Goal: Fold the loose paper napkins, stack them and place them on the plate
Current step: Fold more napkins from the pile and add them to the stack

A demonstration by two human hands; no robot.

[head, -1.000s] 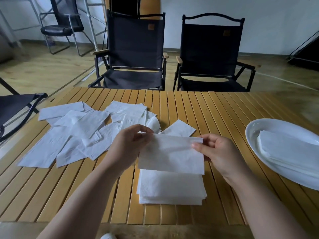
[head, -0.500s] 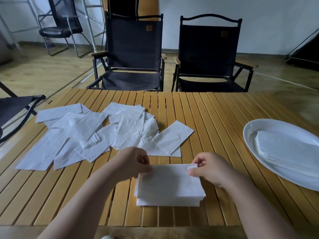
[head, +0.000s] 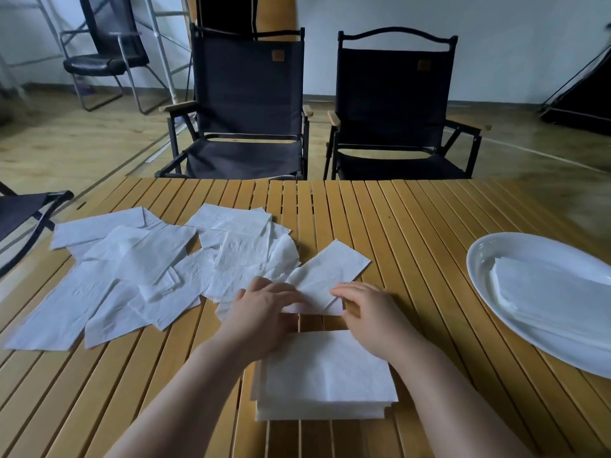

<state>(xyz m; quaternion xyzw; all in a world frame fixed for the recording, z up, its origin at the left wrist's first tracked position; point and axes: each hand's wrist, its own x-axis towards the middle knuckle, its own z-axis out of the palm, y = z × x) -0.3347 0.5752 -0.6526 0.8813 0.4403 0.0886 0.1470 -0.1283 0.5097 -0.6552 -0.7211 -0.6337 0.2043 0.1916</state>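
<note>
My left hand [head: 264, 305] and my right hand [head: 367, 309] both reach forward onto a loose white napkin [head: 330, 276] lying flat and aslant on the table. The left fingers lie fairly straight on its near left part. The right fingertips touch its near right edge, slightly bent. Just below the hands sits a neat stack of folded napkins [head: 327, 381], with nothing holding it. To the left spreads a pile of several loose napkins [head: 142, 269]. At the right edge, a white oval plate [head: 479, 276] carries a layer of folded napkins [head: 555, 299].
The slatted wooden table [head: 413, 233] shows bare slats between the stack and the plate. Two black folding chairs [head: 248, 104] [head: 393, 104] stand behind its far edge. Another dark chair [head: 23, 209] sits by the left side.
Both hands laid the folded napkin on the stack and let it go. They then moved forward onto the loose napkin behind the stack.
</note>
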